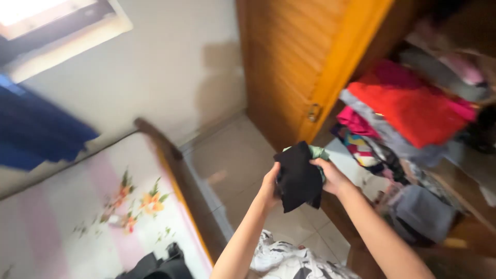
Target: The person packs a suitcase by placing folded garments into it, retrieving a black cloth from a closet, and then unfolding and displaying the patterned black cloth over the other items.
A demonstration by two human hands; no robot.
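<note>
Both my hands hold a small bundle of folded clothes in front of me. A black cloth (298,175) lies on the near side of the bundle, and a pale green piece (319,153) shows behind it. My left hand (269,185) grips the bundle's left edge. My right hand (330,174) grips its right side. The bundle hangs in the air above the tiled floor, just left of the open wardrobe (310,67).
The wardrobe's wooden door stands open; its shelves hold piles of clothes, a red stack (408,106) on top and grey ones (421,212) lower. A bed with a floral sheet (103,206) lies at left with dark clothes (160,266) on it. A blue cloth (36,129) hangs at far left.
</note>
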